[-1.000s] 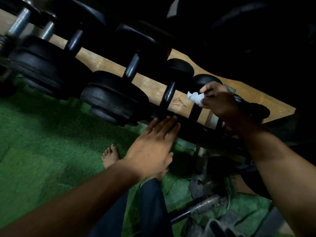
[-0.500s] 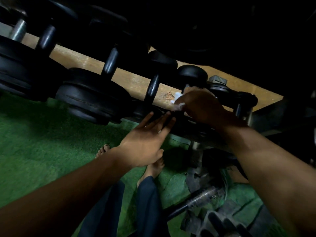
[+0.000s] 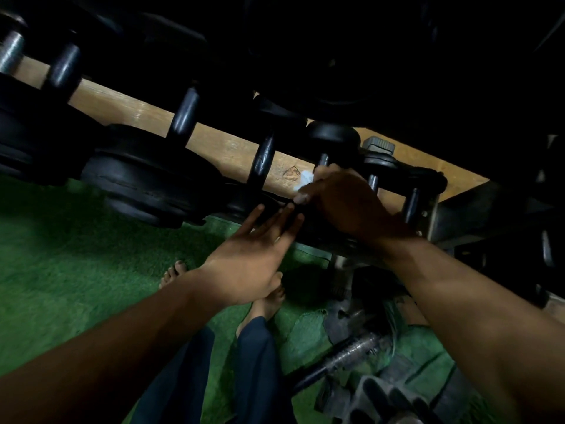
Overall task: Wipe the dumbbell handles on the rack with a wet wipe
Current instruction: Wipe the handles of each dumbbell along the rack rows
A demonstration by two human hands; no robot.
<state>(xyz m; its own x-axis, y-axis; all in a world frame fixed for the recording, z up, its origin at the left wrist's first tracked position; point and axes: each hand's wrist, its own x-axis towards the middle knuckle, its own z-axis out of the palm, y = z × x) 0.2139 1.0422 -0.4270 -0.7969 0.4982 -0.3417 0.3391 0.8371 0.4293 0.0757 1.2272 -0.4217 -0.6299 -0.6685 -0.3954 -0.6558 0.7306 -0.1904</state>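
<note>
Since the earlier frame the right hand (image 3: 342, 203) has slid down the small dumbbell handle (image 3: 323, 160), covering more of the wet wipe (image 3: 305, 180). Nearest, dark trouser legs and bare feet stand on green turf (image 3: 76, 270). Beyond, the left hand (image 3: 250, 255) reaches toward the rack's front rail (image 3: 321, 237), fingers straight and together. Farther, the right hand's fingers curl round wipe and handle; a white corner shows left of them. Behind the rack lies a wooden board (image 3: 226, 148).

Your picture is dim. The top is almost black. Soft light falls on the green floor (image 3: 76, 270). Your right hand (image 3: 339, 203) looks blurry, and the edges bend.
</note>
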